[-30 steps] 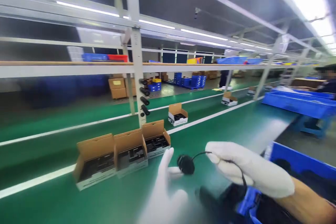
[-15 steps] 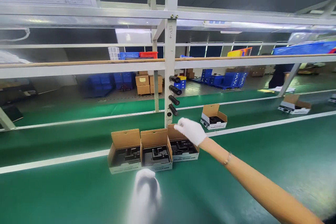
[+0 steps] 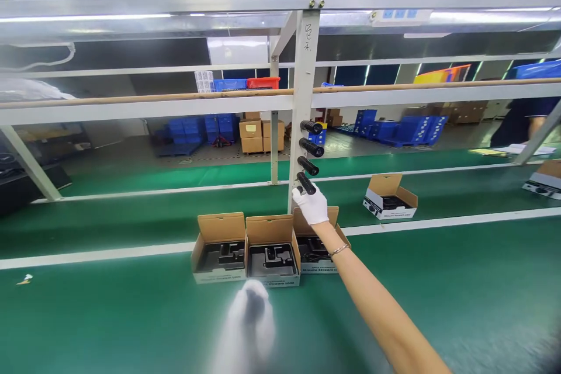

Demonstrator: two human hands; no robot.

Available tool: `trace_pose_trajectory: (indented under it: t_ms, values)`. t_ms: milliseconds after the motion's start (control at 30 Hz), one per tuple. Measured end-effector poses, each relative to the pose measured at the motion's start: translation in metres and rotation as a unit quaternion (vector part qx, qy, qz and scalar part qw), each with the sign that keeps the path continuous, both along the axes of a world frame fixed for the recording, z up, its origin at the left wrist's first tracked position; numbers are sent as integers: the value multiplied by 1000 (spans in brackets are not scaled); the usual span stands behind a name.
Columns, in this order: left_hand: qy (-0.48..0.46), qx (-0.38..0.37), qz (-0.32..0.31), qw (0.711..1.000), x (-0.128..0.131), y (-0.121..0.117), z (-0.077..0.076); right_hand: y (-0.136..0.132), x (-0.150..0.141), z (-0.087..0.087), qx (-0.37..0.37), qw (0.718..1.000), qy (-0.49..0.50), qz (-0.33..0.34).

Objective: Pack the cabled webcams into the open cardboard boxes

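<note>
My right hand (image 3: 313,205), in a white glove, reaches to the white upright post (image 3: 303,87). Its bent fingers close in at the post, just under the lowest long black ribbed peg (image 3: 305,183); what they grip, if anything, is hidden. My left hand (image 3: 252,318), also gloved in white, hovers close in front of the boxes, its fingers smeared. Three open cartons stand side by side: a left carton (image 3: 219,276), a middle carton (image 3: 274,282) and a right carton (image 3: 319,269). Dark inserts and black parts lie inside them. My right forearm crosses the right carton.
Another open carton (image 3: 390,212) stands farther right on the green belt (image 3: 109,315), with a further carton (image 3: 543,184) at the right edge. A metal rail (image 3: 144,108) runs across behind the belt. A person (image 3: 521,120) stands at the far right.
My right hand has moved from above the right carton up to the post, under the pegs. The view has shifted, so most things sit farther right. My left hand stays low before the cartons.
</note>
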State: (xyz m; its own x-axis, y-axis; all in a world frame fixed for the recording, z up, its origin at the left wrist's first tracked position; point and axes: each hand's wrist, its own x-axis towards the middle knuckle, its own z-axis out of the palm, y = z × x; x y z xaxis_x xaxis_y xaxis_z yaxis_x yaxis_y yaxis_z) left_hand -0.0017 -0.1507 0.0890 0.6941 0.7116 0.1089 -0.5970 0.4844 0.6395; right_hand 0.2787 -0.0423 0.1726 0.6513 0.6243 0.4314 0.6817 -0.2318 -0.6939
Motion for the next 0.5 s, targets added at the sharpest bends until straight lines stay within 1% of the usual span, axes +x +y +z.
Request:
trace_pose_trajectory:
  t_ms: [100,167,233,267,300,333,400,433,467,500]
  values:
    - [-11,-23,8,1000,5,0,9,-26,-3,8,-47,998,22,41]
    - [-18,-55,14,998,8,-1,17,-54,-17,8,-85,991,39,91]
    - [-21,-83,3,996,11,-1,22,-87,-40,6,-107,979,29,170]
    - [-21,-92,-5,996,12,0,23,-104,-54,6,-107,967,3,230]
    - [-19,-97,-15,995,13,0,23,-119,-67,6,-103,950,-25,294]
    - [-15,-98,-26,995,14,1,21,-133,-80,7,-94,926,-57,361]
    - [-6,-100,-58,993,16,2,16,-154,-102,13,-60,862,-128,486]
    - [0,-103,-79,992,16,2,12,-160,-111,18,-41,831,-160,531]
    - [9,-108,-98,989,16,2,10,-164,-118,22,-28,807,-185,560]
    - [19,-116,-110,987,16,0,8,-166,-124,27,-26,796,-200,571]
